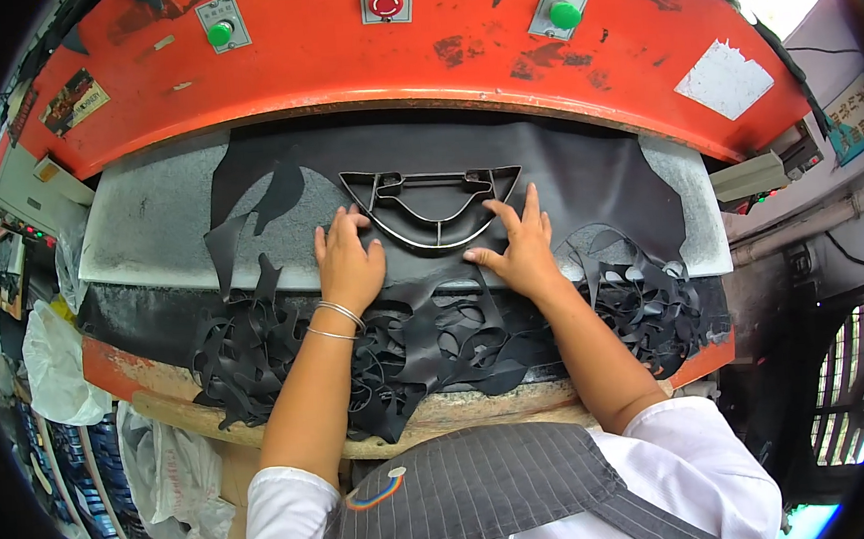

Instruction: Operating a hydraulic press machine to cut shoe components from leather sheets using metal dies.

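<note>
A metal cutting die (440, 237), a curved crescent-like frame with a straight upper bar, lies on a dark leather hide (587, 189). My left hand (350, 265) rests on the hide by the die's lower left side, fingers spread; whether its fingertips touch the metal I cannot tell. At the die's right side is my right hand (526, 250), fingers apart, its index fingertip against the metal edge and its thumb below the curve. Neither hand is wrapped round anything. Cut-out gaps at the hide's left show the pale board (139, 230) underneath.
Tangled leather offcuts (417, 341) hang along the near edge, below my wrists. Beyond the hide stands an orange press beam (318, 67) with two green buttons (565, 15) and a red knob (385, 3). White plastic bags (58, 366) hang at the left.
</note>
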Available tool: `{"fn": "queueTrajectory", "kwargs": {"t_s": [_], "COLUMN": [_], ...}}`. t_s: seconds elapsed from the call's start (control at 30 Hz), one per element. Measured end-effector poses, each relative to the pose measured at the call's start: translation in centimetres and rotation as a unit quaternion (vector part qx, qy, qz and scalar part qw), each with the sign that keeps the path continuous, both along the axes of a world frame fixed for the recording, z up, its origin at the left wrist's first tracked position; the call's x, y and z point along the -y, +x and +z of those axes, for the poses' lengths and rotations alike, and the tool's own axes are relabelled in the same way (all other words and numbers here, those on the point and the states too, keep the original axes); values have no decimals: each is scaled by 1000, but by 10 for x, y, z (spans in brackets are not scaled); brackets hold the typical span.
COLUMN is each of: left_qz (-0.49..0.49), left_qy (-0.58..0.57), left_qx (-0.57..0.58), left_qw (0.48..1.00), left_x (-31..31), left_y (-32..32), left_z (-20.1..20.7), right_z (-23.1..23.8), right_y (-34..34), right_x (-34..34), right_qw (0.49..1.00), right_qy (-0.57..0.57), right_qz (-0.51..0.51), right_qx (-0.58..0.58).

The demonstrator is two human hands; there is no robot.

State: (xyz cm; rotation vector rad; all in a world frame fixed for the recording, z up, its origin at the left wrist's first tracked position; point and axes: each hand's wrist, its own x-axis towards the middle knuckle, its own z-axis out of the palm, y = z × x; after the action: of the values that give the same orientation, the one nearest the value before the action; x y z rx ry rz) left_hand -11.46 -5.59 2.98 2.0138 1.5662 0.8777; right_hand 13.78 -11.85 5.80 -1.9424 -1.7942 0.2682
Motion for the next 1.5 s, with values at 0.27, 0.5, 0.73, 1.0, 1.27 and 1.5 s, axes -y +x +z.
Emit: {"fn": "queueTrajectory", "kwargs": {"t_s": [0.27,0.5,0.73,1.0,1.27,1.5], "left_qz": [-30,-41,-43,67,-9,-263], "left_qy": [7,29,-43,191,358,188], "left_qx": [-36,-25,174,330,47,87], "left_qw": [999,998,983,922,932,942], "left_x": [3,1,-12,-40,-14,138], "left_y": [6,3,-30,-128,-161,-100], "left_z": [6,3,7,130,207,137], "right_z": [-8,-23,3,117,136,99], "right_y": [10,17,-5,-6,-9,-66], "right_x": [-16,-14,-1,0,18,140], "right_qw": [999,999,999,844,867,986], "right_qy": [-32,33,29,417,424,60], "right_qz": [-17,27,14,-98,-141,127], "right_qx": [-21,0,11,-322,-223,-90]}}
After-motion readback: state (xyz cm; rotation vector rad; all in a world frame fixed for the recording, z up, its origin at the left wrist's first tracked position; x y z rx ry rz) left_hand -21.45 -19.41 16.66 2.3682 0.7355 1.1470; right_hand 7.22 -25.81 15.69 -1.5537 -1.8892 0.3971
